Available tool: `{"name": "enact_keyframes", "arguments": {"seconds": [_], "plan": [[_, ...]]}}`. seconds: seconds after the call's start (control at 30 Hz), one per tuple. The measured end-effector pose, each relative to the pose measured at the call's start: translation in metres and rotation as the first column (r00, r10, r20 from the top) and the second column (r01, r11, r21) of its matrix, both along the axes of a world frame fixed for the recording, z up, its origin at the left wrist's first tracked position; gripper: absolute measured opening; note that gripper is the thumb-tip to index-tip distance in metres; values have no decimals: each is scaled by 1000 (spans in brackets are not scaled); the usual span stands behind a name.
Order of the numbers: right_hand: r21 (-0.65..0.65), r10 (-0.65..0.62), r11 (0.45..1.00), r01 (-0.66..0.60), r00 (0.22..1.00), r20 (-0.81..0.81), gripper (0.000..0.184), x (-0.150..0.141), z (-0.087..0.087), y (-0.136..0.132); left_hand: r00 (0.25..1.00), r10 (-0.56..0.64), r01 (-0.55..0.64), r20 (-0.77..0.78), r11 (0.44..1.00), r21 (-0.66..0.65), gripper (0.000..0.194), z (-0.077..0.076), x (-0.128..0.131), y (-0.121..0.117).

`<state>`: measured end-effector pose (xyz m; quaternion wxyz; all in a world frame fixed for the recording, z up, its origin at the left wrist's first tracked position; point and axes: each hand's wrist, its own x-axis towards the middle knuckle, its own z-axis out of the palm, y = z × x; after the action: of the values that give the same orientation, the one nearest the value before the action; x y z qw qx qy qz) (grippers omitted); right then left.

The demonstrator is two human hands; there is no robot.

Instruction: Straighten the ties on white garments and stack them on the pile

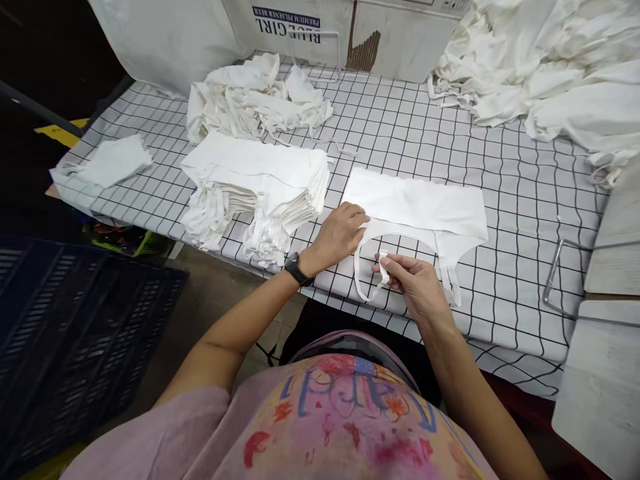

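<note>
At nine o'clock a small folded white cloth [117, 160] lies alone near the table's left edge, with a dark blue plastic crate [75, 333] on the floor below it. Toward eleven o'clock we see a loose heap of white garments [255, 93], and in front of it a squared stack of folded white garments [257, 190], straps hanging over the near edge. Our left hand [340, 233] presses flat, fingers together, on the left corner of the flat white strappy garment [420, 210] at the centre of the black-gridded white tablecloth [525, 200], seemingly to pin it. Our right hand [417, 283] pinches the thin white strap loop [373, 280] between thumb and forefinger, lifting it just off the near edge. At one o'clock a big unsorted pile of white fabric [550, 67] spreads. Bare grid lies open at three o'clock, up to a bent wire frame [557, 277] at the right edge.
</note>
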<state>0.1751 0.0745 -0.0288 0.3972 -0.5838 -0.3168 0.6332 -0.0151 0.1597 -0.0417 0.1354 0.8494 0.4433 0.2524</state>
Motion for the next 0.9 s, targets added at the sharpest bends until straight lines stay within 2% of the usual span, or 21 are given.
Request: {"name": "enact_keyframes", "arguments": {"seconds": [0.13, 0.27, 0.57, 0.73, 0.9], "plan": [[18, -17, 1000, 17, 999, 37, 35, -2, 2, 16, 983, -82, 85, -163, 996, 13, 20, -2, 13, 26], [56, -44, 998, 39, 994, 97, 34, -2, 8, 32, 952, -99, 104, -289, 995, 1, 21, 2, 22, 39], [22, -57, 998, 55, 992, 117, 28, 2, 8, 57, 915, -163, 191, -369, 981, 41, 26, 4, 20, 48], [-12, -72, 997, 73, 994, 77, 28, 3, 4, 65, 954, -157, 182, -256, 980, 75, 20, -7, 17, 56], [-27, -73, 997, 74, 996, 45, 26, 3, 5, 71, 989, -144, 143, 33, 989, 19, 23, -24, 17, 66]]}}
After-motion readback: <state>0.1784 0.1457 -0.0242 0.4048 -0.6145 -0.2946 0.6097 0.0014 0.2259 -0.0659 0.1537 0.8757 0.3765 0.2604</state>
